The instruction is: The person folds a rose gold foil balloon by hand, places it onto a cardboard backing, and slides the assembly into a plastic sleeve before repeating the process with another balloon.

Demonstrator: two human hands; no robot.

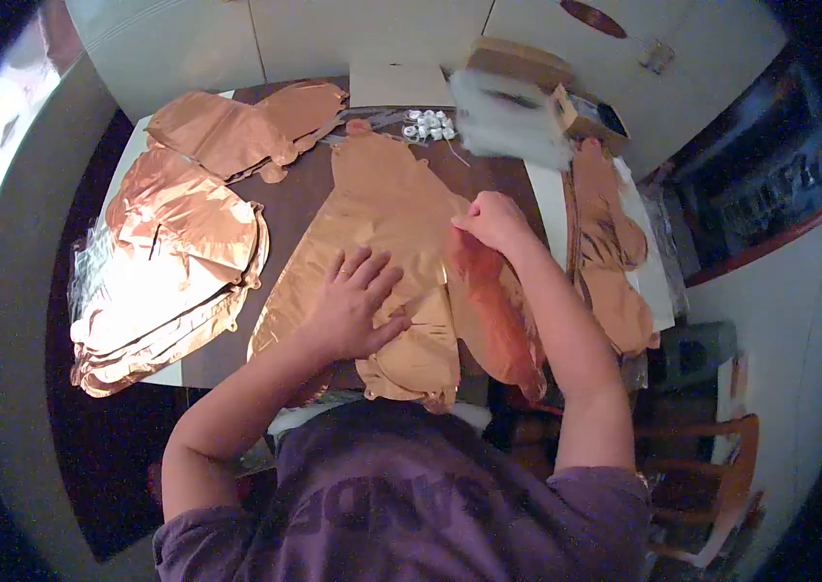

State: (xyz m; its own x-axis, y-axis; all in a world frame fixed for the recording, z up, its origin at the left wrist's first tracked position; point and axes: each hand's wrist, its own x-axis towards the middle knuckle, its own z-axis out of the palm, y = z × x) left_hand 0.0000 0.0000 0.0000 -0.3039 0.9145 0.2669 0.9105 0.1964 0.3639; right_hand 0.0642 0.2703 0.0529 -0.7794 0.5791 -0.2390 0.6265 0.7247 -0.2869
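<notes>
A large flat copper-coloured foil balloon lies across the middle of the table in front of me. My left hand rests on it, palm down and fingers spread. At the balloon's right side, my right hand has its fingers pinched together on the foil edge. Below that pinch hangs a reddish, see-through-looking strip of foil, running down to the table's near edge. The exact spot under my right fingertips is hidden.
More flat foil balloons are stacked at the left, with others behind them and a pile at the right. Several small white bundles, a clear plastic bag and an open box lie at the back. A wooden chair stands lower right.
</notes>
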